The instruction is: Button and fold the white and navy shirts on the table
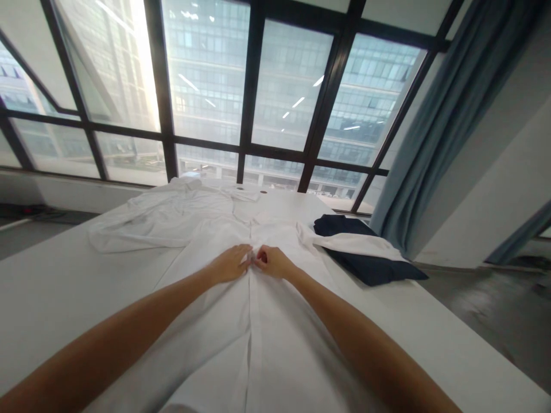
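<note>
The fingertips of the left hand (230, 264) and the right hand (272, 261) are meeting at the front placket of a white shirt (224, 229), pinching narrowly on the cloth there; whether a button is between them is too small to tell. The shirt is lying flat along the white table (47, 287), collar toward the window (241, 86). 1 sleeve is draping over a folded navy garment (374, 267) near the right table edge, with bare tabletop lying to the left.
</note>
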Available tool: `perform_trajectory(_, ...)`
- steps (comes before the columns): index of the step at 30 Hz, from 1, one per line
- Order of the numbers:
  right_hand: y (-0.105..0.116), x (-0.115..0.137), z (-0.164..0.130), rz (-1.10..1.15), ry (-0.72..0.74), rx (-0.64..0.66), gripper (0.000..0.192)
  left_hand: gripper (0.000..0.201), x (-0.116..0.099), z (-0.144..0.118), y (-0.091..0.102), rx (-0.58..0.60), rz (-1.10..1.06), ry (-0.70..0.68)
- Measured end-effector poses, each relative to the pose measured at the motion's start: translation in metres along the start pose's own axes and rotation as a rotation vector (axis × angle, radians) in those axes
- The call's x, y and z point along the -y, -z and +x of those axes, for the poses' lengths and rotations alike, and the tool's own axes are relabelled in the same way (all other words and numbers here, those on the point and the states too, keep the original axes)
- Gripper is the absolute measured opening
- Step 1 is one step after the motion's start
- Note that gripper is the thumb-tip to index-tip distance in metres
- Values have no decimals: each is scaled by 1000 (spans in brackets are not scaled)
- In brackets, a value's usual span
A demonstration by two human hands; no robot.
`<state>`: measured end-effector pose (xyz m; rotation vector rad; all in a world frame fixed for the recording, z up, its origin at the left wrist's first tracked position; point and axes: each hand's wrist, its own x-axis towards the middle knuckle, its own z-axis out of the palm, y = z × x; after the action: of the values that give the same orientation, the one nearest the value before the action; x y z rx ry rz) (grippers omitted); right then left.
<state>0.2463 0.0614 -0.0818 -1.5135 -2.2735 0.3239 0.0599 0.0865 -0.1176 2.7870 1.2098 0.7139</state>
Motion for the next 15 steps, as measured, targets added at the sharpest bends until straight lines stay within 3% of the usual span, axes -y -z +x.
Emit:
perform_trajectory(3, 3, 19, -26, -119, -16, 52, 29, 22, -18, -11, 15, -7, 35, 83)
perform_trajectory(7, -1, 39, -49, -235, -94, 150, 38, 16, -44, -18, 26, 152, 32, 189)
perform_trajectory(15, 1, 49, -50, -259, -220, 185, 32, 20, -72, -17, 30, 373, 23, 415)
